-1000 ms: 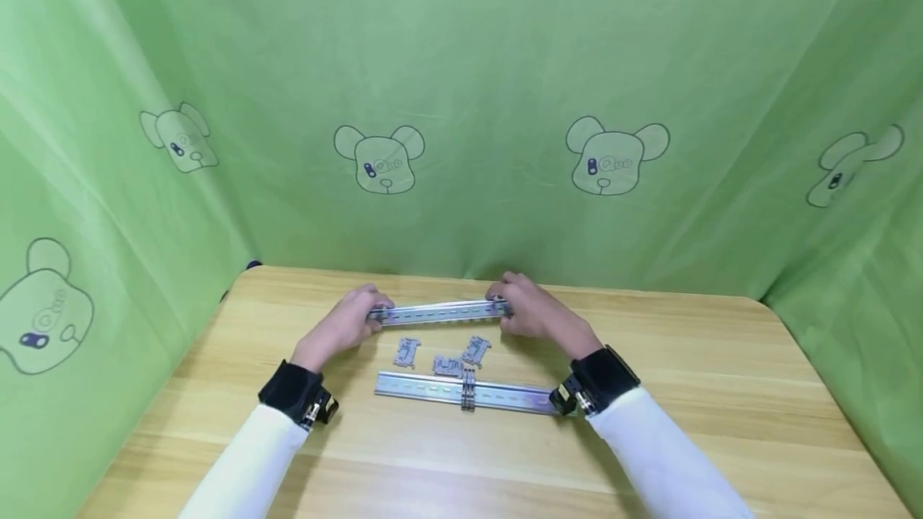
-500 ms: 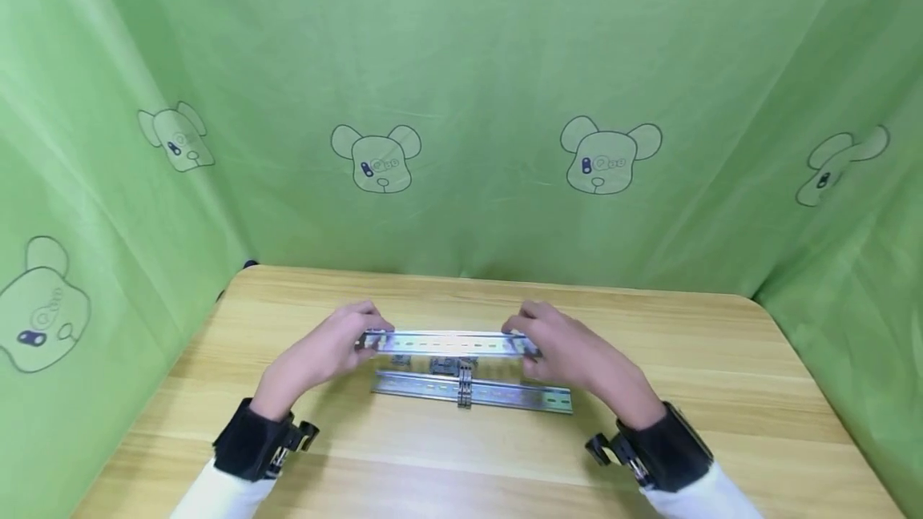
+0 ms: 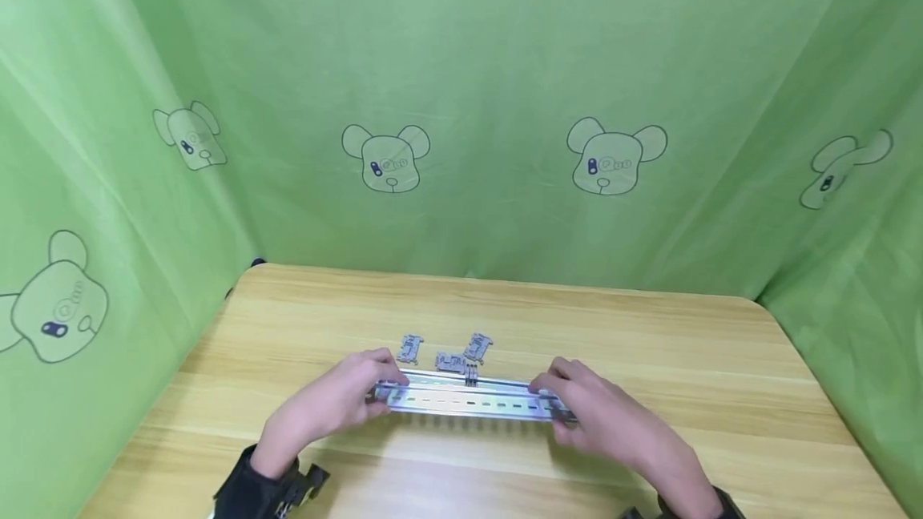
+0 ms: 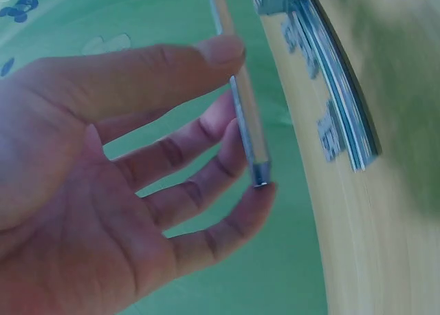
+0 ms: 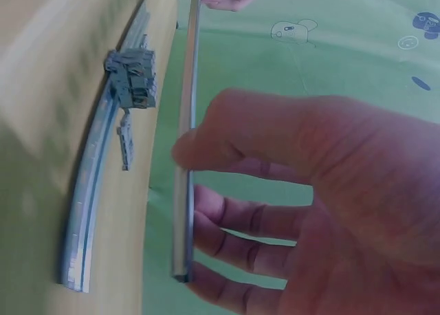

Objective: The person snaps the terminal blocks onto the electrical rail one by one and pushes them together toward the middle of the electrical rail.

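Note:
Both hands hold a slotted metal DIN rail [image 3: 469,402] level, one at each end. My left hand [image 3: 335,397] pinches its left end between thumb and fingers. At the other end my right hand [image 3: 602,413] grips it the same way. Both wrist views show this rail raised off the table. Below it lies a second DIN rail [image 5: 89,191], partly hidden in the head view. Several grey terminal blocks [image 5: 134,78] stand clipped together across its middle.
Behind the lying rail are three loose terminal blocks: one at left [image 3: 409,348], one in the middle [image 3: 450,362] and one at right [image 3: 477,346]. A green curtain [image 3: 469,102] surrounds the wooden table [image 3: 649,343] at the back and sides.
Both hands have brought the held rail from the back of the table toward the person, over the loose terminal blocks, until it overlaps the lying rail in the head view.

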The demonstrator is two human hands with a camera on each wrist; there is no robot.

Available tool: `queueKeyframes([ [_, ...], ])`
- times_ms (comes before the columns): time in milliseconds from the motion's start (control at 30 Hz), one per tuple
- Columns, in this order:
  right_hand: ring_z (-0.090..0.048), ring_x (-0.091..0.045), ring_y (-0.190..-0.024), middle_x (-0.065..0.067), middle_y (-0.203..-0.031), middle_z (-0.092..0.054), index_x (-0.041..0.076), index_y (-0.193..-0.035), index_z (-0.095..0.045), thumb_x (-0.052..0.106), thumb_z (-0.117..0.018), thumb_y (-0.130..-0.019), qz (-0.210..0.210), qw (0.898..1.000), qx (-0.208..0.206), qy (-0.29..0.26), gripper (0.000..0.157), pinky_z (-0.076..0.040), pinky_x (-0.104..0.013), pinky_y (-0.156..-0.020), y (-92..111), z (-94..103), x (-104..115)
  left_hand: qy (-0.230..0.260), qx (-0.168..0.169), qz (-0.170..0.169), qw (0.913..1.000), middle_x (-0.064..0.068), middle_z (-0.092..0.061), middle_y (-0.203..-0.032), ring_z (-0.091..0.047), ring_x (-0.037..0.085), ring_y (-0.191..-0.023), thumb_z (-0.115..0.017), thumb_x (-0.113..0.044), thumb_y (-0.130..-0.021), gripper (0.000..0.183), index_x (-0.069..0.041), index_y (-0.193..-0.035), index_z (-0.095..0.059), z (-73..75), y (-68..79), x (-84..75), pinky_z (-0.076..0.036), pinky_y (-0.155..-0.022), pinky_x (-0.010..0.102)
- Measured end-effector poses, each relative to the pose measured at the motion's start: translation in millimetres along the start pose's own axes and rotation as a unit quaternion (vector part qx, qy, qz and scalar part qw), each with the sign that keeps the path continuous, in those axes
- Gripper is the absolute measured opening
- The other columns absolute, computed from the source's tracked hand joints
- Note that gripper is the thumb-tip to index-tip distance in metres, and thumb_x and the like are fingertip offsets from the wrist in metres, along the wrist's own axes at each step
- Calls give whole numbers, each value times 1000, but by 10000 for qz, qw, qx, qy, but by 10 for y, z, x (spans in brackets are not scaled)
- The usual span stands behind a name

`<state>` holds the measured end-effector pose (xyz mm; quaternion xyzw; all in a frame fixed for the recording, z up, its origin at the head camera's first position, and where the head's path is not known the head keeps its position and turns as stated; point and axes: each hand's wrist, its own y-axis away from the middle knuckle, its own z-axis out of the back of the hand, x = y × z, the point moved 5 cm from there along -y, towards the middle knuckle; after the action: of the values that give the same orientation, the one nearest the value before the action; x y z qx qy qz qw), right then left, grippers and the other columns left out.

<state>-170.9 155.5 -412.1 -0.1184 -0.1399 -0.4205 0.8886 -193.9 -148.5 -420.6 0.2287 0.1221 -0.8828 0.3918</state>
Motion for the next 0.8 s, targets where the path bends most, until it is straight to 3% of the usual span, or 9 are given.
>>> queueKeyframes([
  [367, -52, -8, -83, 6, -100, -56, 12, -115, -70, 7, -80, -75, -431, 9974, 497, -303, 42, -54, -27, -69, 145, -180, -21, -153, 363, -17, 9992, 2, -70, -109, -65, 15, -99, -85, -3, -76, 36, -7, -111, -75, -233, -10, -29, -58, -89, 31],
  [633, -47, -7, -78, 8, -90, -52, 13, -109, -68, 9, -84, -73, -574, 9917, 1044, -484, 39, -50, -27, -66, 173, -338, -44, -121, 572, -125, 9982, -2, -67, -97, -61, 10, -87, -86, -2, -74, 34, -11, -105, -74, -400, -26, 3, -55, -79, 25],
  [800, -47, -7, -75, 7, -90, -54, 13, -105, -67, 7, -84, -70, -604, 9907, 1137, -435, 39, -49, -26, -64, 169, -414, -54, -243, 518, -205, 9982, -4, -66, -93, -59, 9, -85, -87, -2, -72, 33, -11, -101, -74, -464, -37, 5, -55, -78, 25],
])
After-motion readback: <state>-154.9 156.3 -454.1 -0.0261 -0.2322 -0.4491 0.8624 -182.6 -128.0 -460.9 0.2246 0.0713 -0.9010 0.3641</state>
